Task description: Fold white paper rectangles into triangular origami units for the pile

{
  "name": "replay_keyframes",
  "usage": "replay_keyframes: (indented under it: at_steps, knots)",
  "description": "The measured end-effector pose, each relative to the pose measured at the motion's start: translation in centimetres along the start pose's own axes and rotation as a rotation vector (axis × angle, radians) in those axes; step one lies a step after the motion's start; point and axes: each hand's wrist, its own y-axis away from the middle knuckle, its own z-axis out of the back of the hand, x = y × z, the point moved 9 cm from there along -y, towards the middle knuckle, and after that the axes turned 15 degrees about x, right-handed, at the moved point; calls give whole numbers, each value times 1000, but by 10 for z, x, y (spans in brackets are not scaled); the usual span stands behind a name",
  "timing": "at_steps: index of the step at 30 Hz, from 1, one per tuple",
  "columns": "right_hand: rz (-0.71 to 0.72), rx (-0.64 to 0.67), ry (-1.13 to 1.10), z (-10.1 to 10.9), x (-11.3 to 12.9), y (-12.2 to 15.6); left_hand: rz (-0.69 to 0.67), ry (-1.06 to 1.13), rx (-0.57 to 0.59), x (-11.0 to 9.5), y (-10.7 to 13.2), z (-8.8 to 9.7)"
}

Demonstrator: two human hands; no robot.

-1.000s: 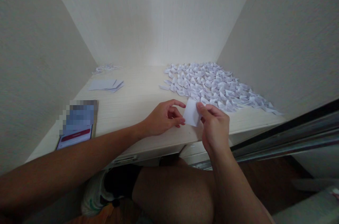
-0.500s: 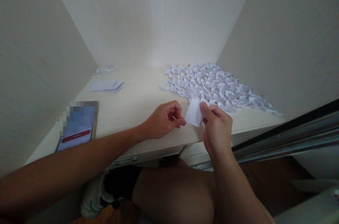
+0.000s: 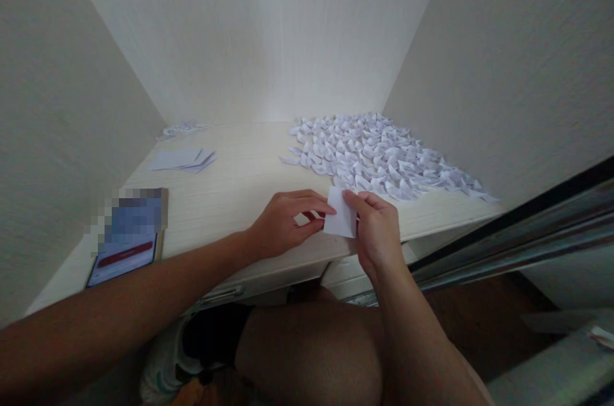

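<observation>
A small white paper slip (image 3: pixel 340 222) is held over the front edge of the pale wooden shelf (image 3: pixel 249 182). My right hand (image 3: pixel 377 233) pinches its right side between thumb and fingers. My left hand (image 3: pixel 283 224) reaches in from the left, its fingertips closed on the slip's left edge. Behind the hands spreads a large heap of folded white paper pieces (image 3: pixel 378 153), along the right wall.
A thin stack of flat white sheets (image 3: pixel 180 158) lies at the left, with a few more folded pieces (image 3: pixel 180 130) in the back left corner. A phone (image 3: pixel 127 236) rests at the front left. Walls close in on three sides. My knee (image 3: pixel 311 355) sits below the shelf.
My left hand, curled beside the slip before, has stretched its fingers onto the slip's left edge. The slip has tipped flatter and lower. The view shifted slightly.
</observation>
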Motion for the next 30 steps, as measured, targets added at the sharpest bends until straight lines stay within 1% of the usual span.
replay_keyframes:
  at_steps: [3, 6, 7, 9, 11, 12, 15, 18, 21, 23, 26, 30]
  knots:
    - [33, 3, -13, -2, -2, -2, -32, -18, -101, -4, 1, 9]
    - [93, 36, -82, -4, 5, -4, -24, -37, -199, -3, 4, 18]
    - [108, 79, -77, -7, 9, -4, -17, -45, -227, -3, 5, 21]
    - [161, 217, 10, -16, 21, -3, -9, -53, -273, -2, 7, 27]
    - [258, 338, 139, -24, 36, 3, -7, -49, -305, -1, 8, 31]
    - [308, 373, 199, -26, 42, 6, -6, -46, -313, -1, 9, 32]
    - [425, 393, 339, -26, 54, 14, 4, -55, -325, 0, 10, 34]
    - [485, 437, 448, -31, 58, 19, 17, -70, -317, 0, 9, 34]
    - [530, 401, 501, -31, 63, 21, 47, -72, -311, 0, 8, 34]
    - [538, 380, 506, -30, 65, 21, 55, -64, -309, 0, 7, 33]
    - [510, 398, 463, -31, 63, 20, 63, -26, -303, 0, 6, 32]
    - [496, 378, 383, -30, 61, 19, 112, 106, -309, 7, 6, 29]
